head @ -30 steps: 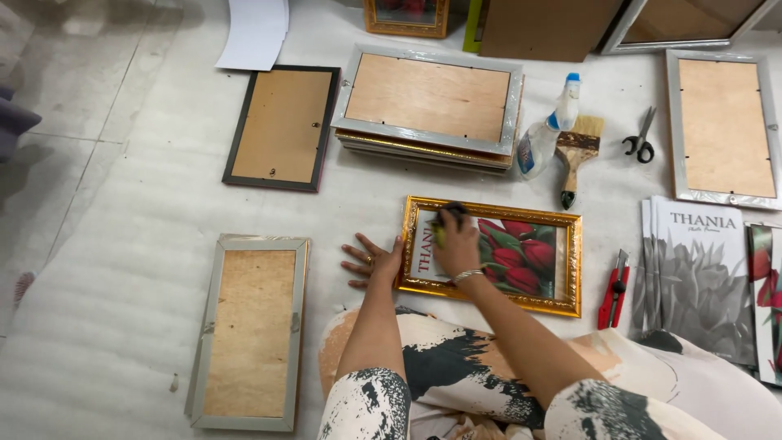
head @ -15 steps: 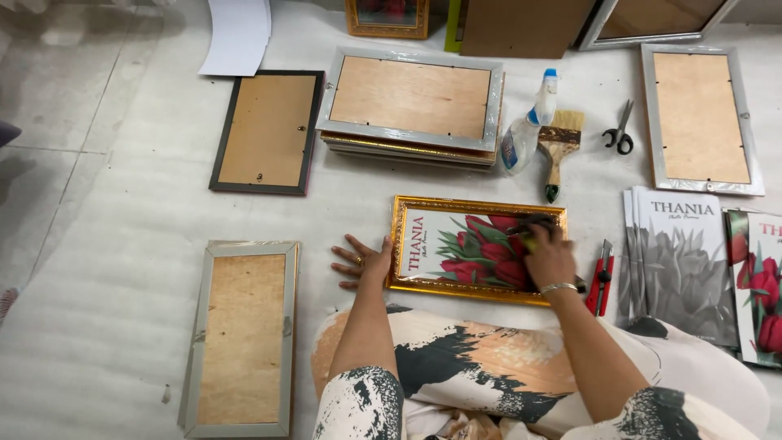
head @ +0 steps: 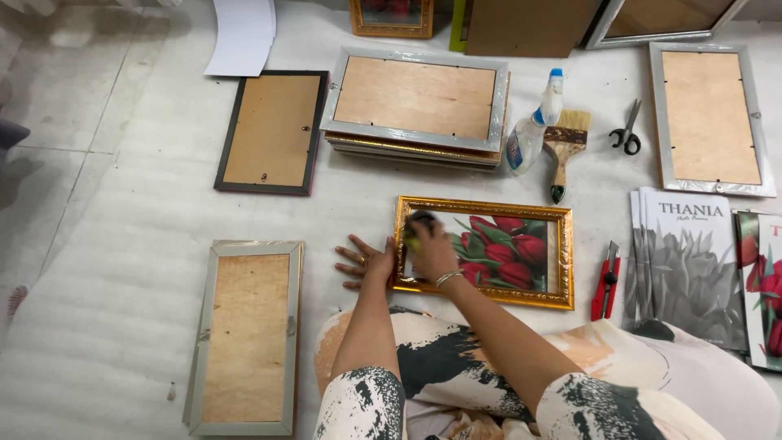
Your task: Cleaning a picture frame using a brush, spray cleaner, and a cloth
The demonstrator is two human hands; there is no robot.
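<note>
Right hand [head: 430, 251] slid back left across gold frame [head: 484, 251].

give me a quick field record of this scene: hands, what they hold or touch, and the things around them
left hand: left hand flat on the white floor sheet, fingers spread, against the left edge of the gold-framed picture of red tulips
right hand: right hand on the picture's glass at its left end, pressing a small dark and yellow-green pad
near right: red utility knife
above: clear spray bottle with blue cap, wooden paintbrush, black scissors, stack of silver frames lying face down
left: silver frame, back up
</note>
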